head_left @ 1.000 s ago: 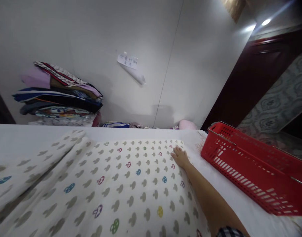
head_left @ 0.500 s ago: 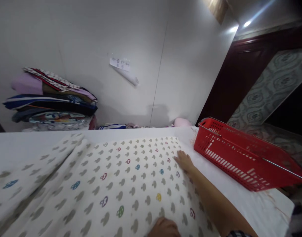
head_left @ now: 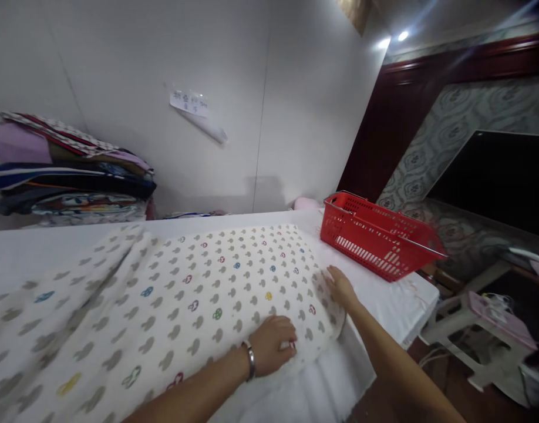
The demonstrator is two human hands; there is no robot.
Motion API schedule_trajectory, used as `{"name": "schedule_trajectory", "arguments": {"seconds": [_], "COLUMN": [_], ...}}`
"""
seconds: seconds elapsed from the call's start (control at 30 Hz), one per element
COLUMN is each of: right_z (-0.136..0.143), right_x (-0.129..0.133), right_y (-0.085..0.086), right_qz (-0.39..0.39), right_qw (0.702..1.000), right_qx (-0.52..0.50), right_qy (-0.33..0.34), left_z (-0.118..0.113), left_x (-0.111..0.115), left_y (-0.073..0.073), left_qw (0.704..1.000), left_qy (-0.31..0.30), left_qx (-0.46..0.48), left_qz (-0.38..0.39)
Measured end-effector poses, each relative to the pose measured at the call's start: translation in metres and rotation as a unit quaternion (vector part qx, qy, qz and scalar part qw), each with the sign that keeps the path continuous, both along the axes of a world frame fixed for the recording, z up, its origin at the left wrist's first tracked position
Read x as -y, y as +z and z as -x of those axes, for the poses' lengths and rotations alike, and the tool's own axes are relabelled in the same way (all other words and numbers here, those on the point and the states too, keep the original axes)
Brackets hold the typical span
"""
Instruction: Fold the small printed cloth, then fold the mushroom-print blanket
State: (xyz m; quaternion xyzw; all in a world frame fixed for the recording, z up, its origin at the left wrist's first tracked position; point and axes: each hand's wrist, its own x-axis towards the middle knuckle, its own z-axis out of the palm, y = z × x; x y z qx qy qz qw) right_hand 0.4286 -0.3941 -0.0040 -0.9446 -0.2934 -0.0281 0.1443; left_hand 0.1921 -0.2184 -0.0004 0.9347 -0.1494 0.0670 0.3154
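A cream cloth (head_left: 247,282) printed with grey and coloured mushrooms is spread over the white table, its left part rucked into a long fold (head_left: 106,273). My left hand (head_left: 272,345), with a silver bracelet (head_left: 251,359) at the wrist, is on the cloth near its front edge. Its fingers are curled, and a bit of the printed fabric shows between thumb and fingers. At the cloth's right edge rests my right hand (head_left: 341,288), fingers stretched out and touching the fabric.
A red plastic basket (head_left: 370,238) with metal handles stands at the table's right end. Folded clothes (head_left: 71,170) are stacked behind the table at left, against the pale wall. To the right are a stool (head_left: 489,320) and a dark screen (head_left: 498,179).
The view has turned right, bringing the stool and more of the screen in. My left hand has come further over the cloth from the bottom edge; the right stays by the cloth's right edge.
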Motion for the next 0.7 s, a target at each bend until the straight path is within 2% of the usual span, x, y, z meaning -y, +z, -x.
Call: {"name": "schedule_trajectory", "arguments": {"seconds": [0.1, 0.17, 0.33, 0.4, 0.57, 0.7], "right_z": [-0.004, 0.001, 0.034, 0.046, 0.054, 0.046], "right_x": [0.033, 0.051, 0.074, 0.074, 0.060, 0.057], "right_y": [0.006, 0.003, -0.008, -0.006, 0.001, 0.000], "right_qz": [-0.110, -0.161, -0.222, -0.215, -0.118, -0.123], "right_qw": [0.988, 0.973, 0.935, 0.929, 0.962, 0.957], "right_qx": [-0.068, -0.124, -0.207, -0.231, -0.186, -0.206], "right_qy": [-0.083, -0.109, -0.182, -0.193, -0.159, -0.161], "left_z": [0.018, 0.031, 0.046, 0.043, 0.032, 0.024], "left_x": [0.003, 0.008, 0.025, 0.030, 0.035, 0.040], "left_y": [0.010, 0.012, 0.002, -0.002, -0.005, -0.005], "left_qw": [1.000, 0.999, 0.997, 0.996, 0.990, 0.984], "left_qy": [0.006, 0.016, 0.030, 0.032, 0.050, 0.049], "left_qx": [-0.018, -0.024, -0.028, -0.025, -0.019, -0.014], "left_qz": [-0.009, -0.019, -0.065, -0.084, -0.127, -0.168]}}
